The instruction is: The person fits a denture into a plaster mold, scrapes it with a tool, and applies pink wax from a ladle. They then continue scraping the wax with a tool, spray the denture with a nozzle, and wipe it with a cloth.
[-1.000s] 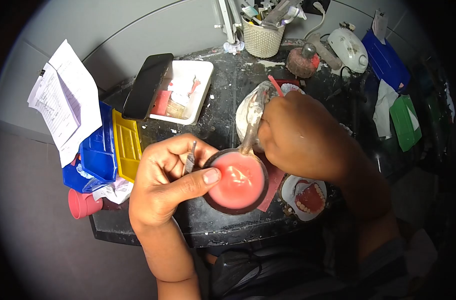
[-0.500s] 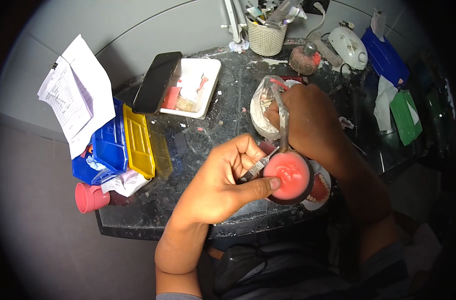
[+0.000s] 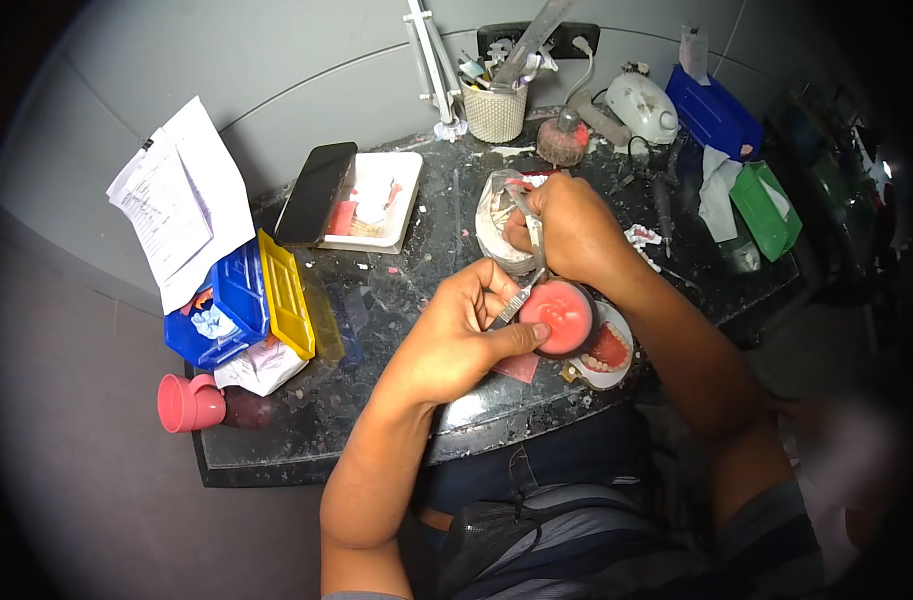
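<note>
My left hand (image 3: 472, 335) is closed on a round dark holder with pink wax (image 3: 557, 316), its thumb on the rim. A metal knife-like tool (image 3: 517, 302) with a ridged handle runs between its fingers. My right hand (image 3: 567, 225) has its fingers bent at a whitish bag-like container (image 3: 495, 222) holding small pale pieces. A worn metal tool (image 3: 535, 235) rises beside its fingers; whether the fingertips pinch anything is hidden. Just right of the wax lies a denture model (image 3: 609, 350) with pink gum and teeth on a white base.
A phone (image 3: 319, 194) leans on a white tray (image 3: 410, 195). Blue (image 3: 239, 300) and yellow (image 3: 287, 300) bins, papers (image 3: 182, 205) and a pink cup (image 3: 191, 403) stand left. A basket of tools (image 3: 497, 112), burner (image 3: 563, 140), white device (image 3: 642, 107) and green box (image 3: 767, 210) lie behind and right.
The view has shifted, showing more of the lap and denture model. My left hand still holds the wax holder. My right hand remains at the bag-like container, its fingers still bent.
</note>
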Demonstrator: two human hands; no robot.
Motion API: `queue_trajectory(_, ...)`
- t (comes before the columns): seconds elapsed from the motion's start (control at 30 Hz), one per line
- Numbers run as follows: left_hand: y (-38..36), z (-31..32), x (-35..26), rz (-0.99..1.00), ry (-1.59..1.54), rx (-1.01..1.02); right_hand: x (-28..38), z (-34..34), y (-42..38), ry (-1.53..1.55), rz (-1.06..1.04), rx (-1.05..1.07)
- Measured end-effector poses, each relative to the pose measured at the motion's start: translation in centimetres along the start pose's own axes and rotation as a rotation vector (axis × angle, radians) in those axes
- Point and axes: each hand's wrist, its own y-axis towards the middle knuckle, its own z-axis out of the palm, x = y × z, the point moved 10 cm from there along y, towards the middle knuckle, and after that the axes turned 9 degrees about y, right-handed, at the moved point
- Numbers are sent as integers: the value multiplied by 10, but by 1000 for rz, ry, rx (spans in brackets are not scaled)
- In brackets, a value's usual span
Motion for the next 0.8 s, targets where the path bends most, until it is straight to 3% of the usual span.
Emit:
queue_trajectory(0.1, 5, -1, 9, 26, -83, 18, -8, 1, -1, 215, -49, -29)
queue_trajectory(0.23, 10, -1, 8, 47, -23, -13, -23, -8, 1, 312, 65, -50)
queue_trajectory(0.3, 10, -3, 9, 47, -31, -18, -16, -21, -2, 366, 13, -56)
queue_trajectory(0.37, 12, -8, 7, 84, -24, -46, -15, -29, -11, 477, 188, 77)
queue_trajectory(0.4, 11, -11, 3, 60, 4, -54, -19, -33, -11, 500, 179, 95)
queue_trajectory(0.7, 11, -49, -5, 114, 92, -339, -33, -65, -42, 683, 161, 197)
queue_trajectory(0.8, 12, -70, -9, 156, 220, -455, -46, -73, -49, 540, 193, 81)
